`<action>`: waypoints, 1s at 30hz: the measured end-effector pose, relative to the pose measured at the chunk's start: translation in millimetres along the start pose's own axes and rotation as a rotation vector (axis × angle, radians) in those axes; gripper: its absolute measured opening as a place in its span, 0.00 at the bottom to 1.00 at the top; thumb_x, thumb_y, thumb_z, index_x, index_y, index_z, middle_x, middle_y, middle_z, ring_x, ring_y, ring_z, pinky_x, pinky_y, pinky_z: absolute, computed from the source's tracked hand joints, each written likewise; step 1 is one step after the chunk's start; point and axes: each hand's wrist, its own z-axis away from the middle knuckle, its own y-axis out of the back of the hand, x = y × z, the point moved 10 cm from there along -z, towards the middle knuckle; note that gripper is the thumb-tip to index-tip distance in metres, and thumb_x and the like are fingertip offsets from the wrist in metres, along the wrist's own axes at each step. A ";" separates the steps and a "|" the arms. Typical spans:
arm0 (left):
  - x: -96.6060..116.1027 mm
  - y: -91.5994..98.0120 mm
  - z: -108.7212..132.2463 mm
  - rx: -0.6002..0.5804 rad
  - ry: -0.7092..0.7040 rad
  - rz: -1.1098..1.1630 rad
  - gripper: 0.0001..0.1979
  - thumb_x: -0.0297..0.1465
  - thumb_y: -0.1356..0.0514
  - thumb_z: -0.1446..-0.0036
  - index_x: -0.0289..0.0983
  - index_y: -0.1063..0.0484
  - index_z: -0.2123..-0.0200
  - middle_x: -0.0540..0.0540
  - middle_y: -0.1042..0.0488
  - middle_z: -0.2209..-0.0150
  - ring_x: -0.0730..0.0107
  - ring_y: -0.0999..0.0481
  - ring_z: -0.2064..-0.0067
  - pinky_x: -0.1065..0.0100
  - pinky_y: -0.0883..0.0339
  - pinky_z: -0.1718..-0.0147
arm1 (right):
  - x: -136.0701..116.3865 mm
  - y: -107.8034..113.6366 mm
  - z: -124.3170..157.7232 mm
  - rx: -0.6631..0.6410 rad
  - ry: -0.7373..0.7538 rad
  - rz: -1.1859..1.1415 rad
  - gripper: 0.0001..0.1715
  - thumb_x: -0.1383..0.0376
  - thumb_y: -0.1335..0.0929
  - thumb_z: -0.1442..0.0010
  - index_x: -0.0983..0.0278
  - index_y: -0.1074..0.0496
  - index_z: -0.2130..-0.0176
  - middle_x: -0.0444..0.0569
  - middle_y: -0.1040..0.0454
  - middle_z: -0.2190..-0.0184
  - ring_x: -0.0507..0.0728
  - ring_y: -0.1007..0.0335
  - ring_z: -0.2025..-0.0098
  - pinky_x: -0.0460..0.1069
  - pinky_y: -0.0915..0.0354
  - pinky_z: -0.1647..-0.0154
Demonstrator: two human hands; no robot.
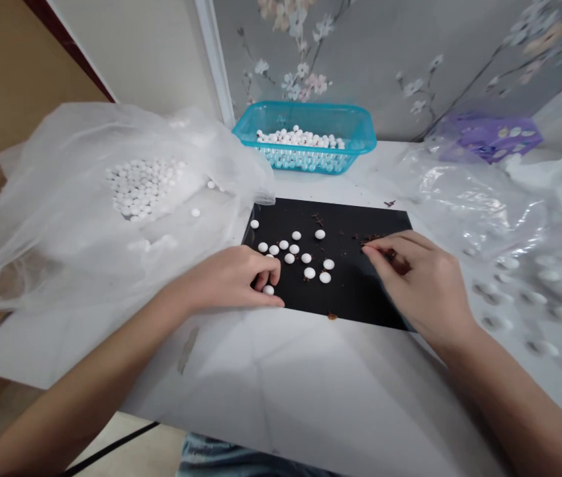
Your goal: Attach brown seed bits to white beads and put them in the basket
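Note:
A black rectangular mat lies on the white table with several white rounded balls scattered over its left half. My left hand rests at the mat's left front corner, fingers curled and the thumb apart from them along the edge. One white ball sits in the gap between its fingers and thumb, not visibly pinched. On the right side of the mat, my right hand has thumb and index tip pinched together at a pile of small dark brown pieces. What the pinch holds is mostly hidden by the fingertips.
A blue basket behind the mat holds many white balls. At left lies a translucent bag with more white balls. Clear plastic packaging and a purple packet are on the right, against a flowered grey wall.

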 end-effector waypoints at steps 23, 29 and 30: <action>-1.5 -23.1 -12.9 0.194 0.066 0.526 0.14 0.35 0.34 0.53 0.38 0.34 0.65 0.54 0.24 0.71 0.78 0.31 0.73 0.74 0.39 0.74 | -80.7 -41.1 44.1 -0.089 0.457 -0.009 0.13 0.68 0.41 0.36 0.66 0.29 0.66 0.47 0.27 0.68 0.47 0.33 0.76 0.43 0.45 0.84; -1.9 -21.1 -13.6 0.213 0.074 0.580 0.15 0.36 0.34 0.54 0.37 0.35 0.67 0.54 0.24 0.73 0.79 0.31 0.75 0.75 0.39 0.76 | -97.2 -47.0 59.5 -0.100 0.747 0.173 0.17 0.74 0.43 0.37 0.69 0.27 0.64 0.49 0.25 0.69 0.48 0.34 0.77 0.45 0.43 0.82; -2.0 -21.2 -13.5 0.214 0.076 0.584 0.15 0.36 0.34 0.54 0.37 0.35 0.68 0.54 0.24 0.73 0.79 0.31 0.75 0.75 0.39 0.76 | -97.6 -44.2 59.6 -0.088 0.753 0.146 0.16 0.74 0.42 0.37 0.70 0.27 0.64 0.49 0.25 0.69 0.48 0.34 0.76 0.45 0.43 0.82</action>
